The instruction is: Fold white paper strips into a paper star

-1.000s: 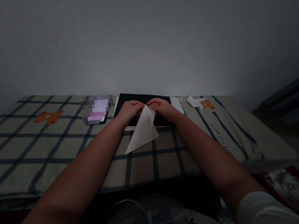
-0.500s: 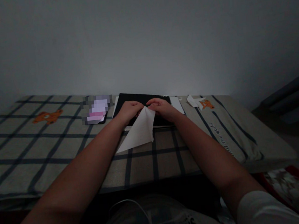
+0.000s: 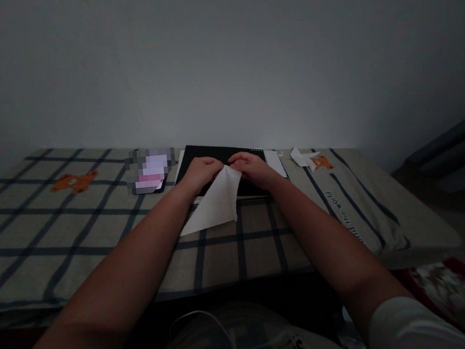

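Note:
A folded sheet of white paper (image 3: 216,203) is held between both hands, its wide end pointing toward me and its narrow end up at the fingers. My left hand (image 3: 203,173) is closed on the paper's upper left edge. My right hand (image 3: 253,168) pinches the same end from the right, fingers curled. Some fingertips are hidden behind the paper and knuckles. Beneath the hands lies a black notebook or folder (image 3: 198,155), with white sheets (image 3: 275,164) showing at its right side.
A phone (image 3: 152,171) with a lit, blurred screen lies left of the notebook. Torn paper scraps (image 3: 298,157) lie to the right. A checked cloth (image 3: 97,220) covers the table, which stands against a grey wall (image 3: 221,60). A white cable (image 3: 204,312) hangs near my lap.
The paper's lower edge has shifted up very slightly. Both hands keep nearly the same position and grip.

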`<state>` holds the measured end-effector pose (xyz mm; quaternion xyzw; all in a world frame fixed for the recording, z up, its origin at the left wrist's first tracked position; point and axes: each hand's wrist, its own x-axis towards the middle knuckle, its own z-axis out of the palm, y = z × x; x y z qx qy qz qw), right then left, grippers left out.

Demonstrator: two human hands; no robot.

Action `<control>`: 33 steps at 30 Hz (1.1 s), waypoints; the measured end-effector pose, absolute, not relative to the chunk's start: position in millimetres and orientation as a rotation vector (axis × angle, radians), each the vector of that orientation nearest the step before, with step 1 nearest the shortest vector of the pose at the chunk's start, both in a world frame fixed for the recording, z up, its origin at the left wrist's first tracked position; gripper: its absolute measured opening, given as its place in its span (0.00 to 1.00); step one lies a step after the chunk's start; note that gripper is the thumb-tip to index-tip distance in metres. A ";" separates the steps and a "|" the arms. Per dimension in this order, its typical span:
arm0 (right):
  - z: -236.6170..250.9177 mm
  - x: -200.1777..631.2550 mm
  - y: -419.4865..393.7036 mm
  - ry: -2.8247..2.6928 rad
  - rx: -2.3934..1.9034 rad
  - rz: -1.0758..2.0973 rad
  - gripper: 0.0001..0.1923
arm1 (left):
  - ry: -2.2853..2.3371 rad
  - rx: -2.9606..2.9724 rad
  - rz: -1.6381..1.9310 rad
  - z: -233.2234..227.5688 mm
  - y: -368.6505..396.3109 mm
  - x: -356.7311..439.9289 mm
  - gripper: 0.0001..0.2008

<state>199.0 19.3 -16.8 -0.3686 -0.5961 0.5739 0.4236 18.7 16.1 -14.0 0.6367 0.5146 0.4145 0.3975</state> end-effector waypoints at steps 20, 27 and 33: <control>-16.9 193.9 17.6 -1.496 -0.864 1.430 0.11 | 1.385 1.677 1.202 -8.1 8.5 24.1 0.09; -19.9 193.3 20.2 -1.532 -0.852 1.367 0.10 | 1.444 1.663 1.189 -13.2 11.9 25.0 0.09; -27.5 192.6 24.4 -1.528 -0.907 1.377 0.09 | 1.528 1.631 1.182 -15.7 14.0 23.1 0.10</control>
